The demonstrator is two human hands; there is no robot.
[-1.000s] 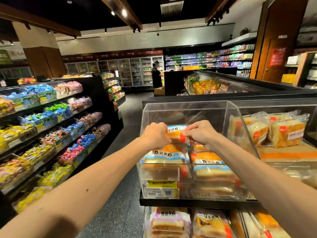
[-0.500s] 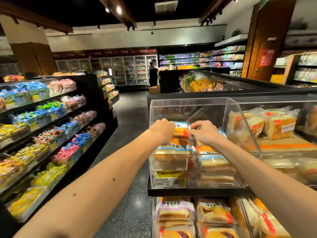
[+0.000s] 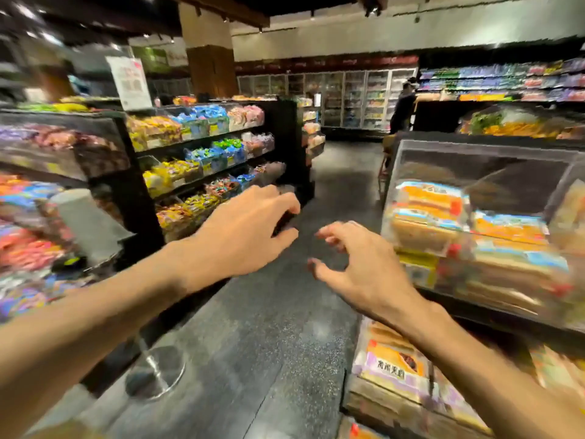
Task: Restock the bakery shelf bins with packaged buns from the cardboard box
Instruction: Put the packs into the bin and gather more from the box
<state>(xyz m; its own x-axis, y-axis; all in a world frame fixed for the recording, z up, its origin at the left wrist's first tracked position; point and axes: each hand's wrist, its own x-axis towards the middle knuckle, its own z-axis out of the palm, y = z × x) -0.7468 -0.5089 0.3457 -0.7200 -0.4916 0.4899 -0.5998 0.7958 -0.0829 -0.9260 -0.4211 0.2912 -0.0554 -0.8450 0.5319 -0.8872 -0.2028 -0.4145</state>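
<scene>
Several packaged buns lie stacked in the clear bin on the right, orange and blue wrappers pressed against its front wall. The view is smeared, so I cannot count them. The stack fills the lower part of the bin and the space above it looks dark and bare, so I'd say there is room for more. Below, on the lower shelf, more wrapped packs lie flat, one with a purple label.

Neither hand has a bun. The right hand hangs in the air just left of the bin, fingers spread and thumb held wide, gripping nothing. The left hand is further left over the aisle, well apart from the bin, its fingers loosely curled around nothing. Both are above the dark speckled floor, not over any shelf.

The cardboard box is nowhere in view, so I cannot tell how many packs are left in it. My guess is that the person is between loads: some stock is in place, and the next step would be to fetch more from the box.

Across the aisle stand candy shelves full of bright bags, with a sign above them and a round metal stand base on the floor. Another person stands far back by the coolers.
</scene>
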